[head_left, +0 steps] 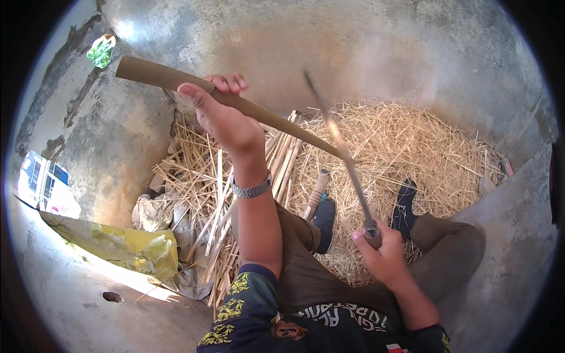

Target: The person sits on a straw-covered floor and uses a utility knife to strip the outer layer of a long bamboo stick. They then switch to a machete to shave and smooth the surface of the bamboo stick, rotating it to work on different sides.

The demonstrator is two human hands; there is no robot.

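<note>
My left hand, a metal-banded watch on its wrist, is closed around a long bamboo pole. The pole slants from its thicker end at upper left down to a thinner end at the middle. In my right hand is the dark handle of a long knife. Its narrow blade points up and away, the upper part smeared by motion. The blade crosses the pole's thinner end in the picture; I cannot tell whether they touch. Both of my dark-covered feet rest among the shavings.
A broad heap of pale shavings spreads before the concrete wall. Split bamboo strips lie to the left, near a yellow sack. A wrapped cylindrical piece stands beside my left foot. The floor has a small hole.
</note>
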